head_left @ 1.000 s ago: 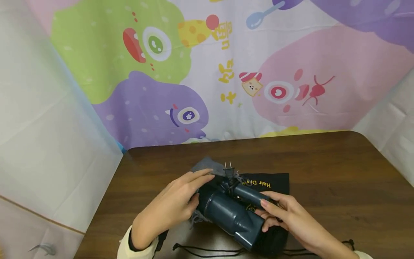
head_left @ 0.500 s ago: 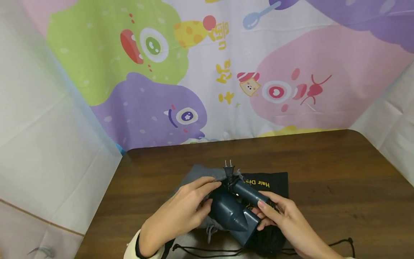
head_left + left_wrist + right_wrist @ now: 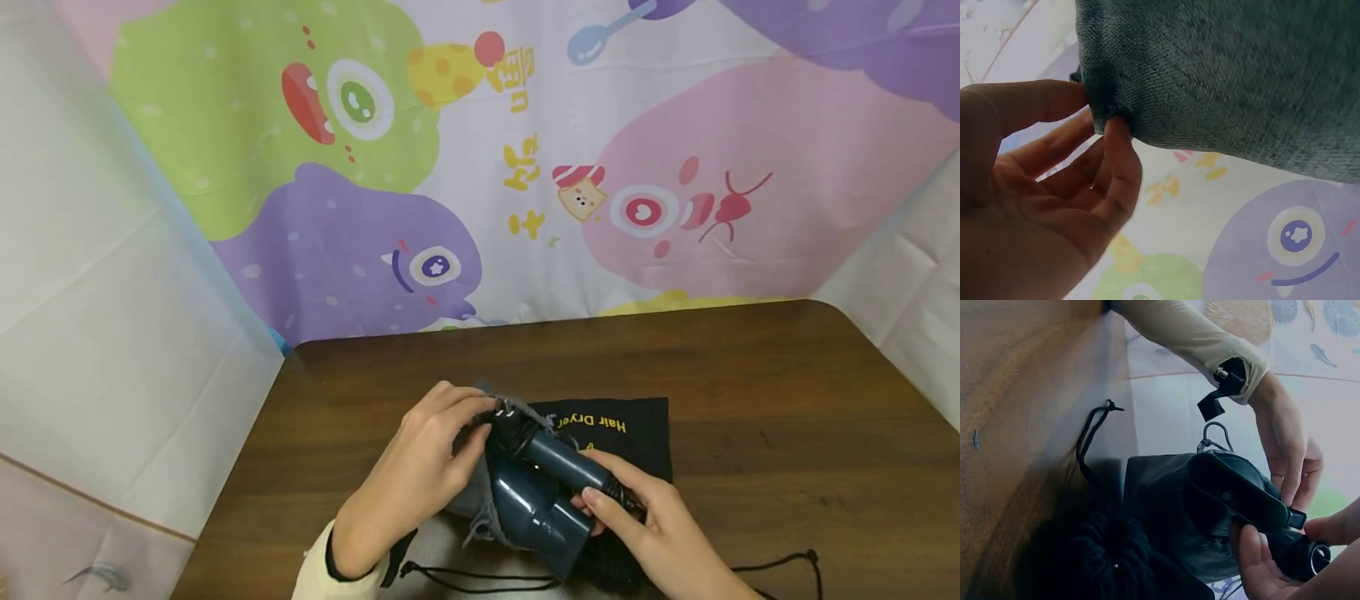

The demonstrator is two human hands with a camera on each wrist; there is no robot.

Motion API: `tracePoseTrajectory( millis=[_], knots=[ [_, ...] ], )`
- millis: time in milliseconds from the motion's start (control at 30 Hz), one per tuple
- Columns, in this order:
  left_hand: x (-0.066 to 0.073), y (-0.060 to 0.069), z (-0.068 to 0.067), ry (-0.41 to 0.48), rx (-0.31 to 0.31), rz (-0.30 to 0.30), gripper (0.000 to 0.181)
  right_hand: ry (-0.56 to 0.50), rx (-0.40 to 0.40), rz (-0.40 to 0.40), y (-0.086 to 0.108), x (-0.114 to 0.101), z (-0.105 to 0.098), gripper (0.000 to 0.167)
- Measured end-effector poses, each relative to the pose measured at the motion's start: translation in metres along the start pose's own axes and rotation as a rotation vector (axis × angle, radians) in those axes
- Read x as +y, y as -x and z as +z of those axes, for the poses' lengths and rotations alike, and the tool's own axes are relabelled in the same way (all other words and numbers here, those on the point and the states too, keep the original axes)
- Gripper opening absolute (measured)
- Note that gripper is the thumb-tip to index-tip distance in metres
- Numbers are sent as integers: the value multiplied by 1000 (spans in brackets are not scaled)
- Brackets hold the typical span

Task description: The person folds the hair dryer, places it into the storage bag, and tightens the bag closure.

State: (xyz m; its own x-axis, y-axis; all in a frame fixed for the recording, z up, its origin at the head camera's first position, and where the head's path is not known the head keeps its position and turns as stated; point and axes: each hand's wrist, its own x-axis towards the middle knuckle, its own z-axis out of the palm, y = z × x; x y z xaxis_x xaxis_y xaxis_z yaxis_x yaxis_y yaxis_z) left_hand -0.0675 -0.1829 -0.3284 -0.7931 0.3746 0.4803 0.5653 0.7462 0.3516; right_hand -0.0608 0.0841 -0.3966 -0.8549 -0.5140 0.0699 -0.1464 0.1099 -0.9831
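A dark blue hair dryer (image 3: 525, 500), its handle folded alongside the barrel, lies over the near middle of the table. A grey cloth pouch (image 3: 1210, 75) covers its left end, with a frayed drawstring (image 3: 486, 521) hanging below. My left hand (image 3: 420, 471) pinches the pouch's edge between thumb and fingers, beside the black plug (image 3: 506, 408). My right hand (image 3: 660, 525) grips the dryer by the handle's near end, where the black cord comes out. In the right wrist view the nozzle (image 3: 1238, 494) points at the camera; the barrel's rear is hidden in the pouch.
Beneath the dryer lies a black drawstring bag (image 3: 645, 433) lettered "Hair Dryer". Its black cords (image 3: 480, 582) trail across the table's near side. The brown wooden table (image 3: 787, 400) reaches back to a cartoon-printed curtain (image 3: 525, 275), with white cloth on both sides.
The grey pouch now reaches further over the dryer, up around the plug, which stood out above it before. My left hand has moved from the dryer's side to the pouch edge.
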Motion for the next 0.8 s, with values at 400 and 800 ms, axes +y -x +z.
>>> tracePoseTrajectory(
  millis=[400,800],
  knots=[
    [9,1,4,62,9,48,28,-207,-18,213,-11,-4,-5,53],
    [7,0,9,-15,79,72,18,-638,-87,374,-14,2,-6,68]
  ],
)
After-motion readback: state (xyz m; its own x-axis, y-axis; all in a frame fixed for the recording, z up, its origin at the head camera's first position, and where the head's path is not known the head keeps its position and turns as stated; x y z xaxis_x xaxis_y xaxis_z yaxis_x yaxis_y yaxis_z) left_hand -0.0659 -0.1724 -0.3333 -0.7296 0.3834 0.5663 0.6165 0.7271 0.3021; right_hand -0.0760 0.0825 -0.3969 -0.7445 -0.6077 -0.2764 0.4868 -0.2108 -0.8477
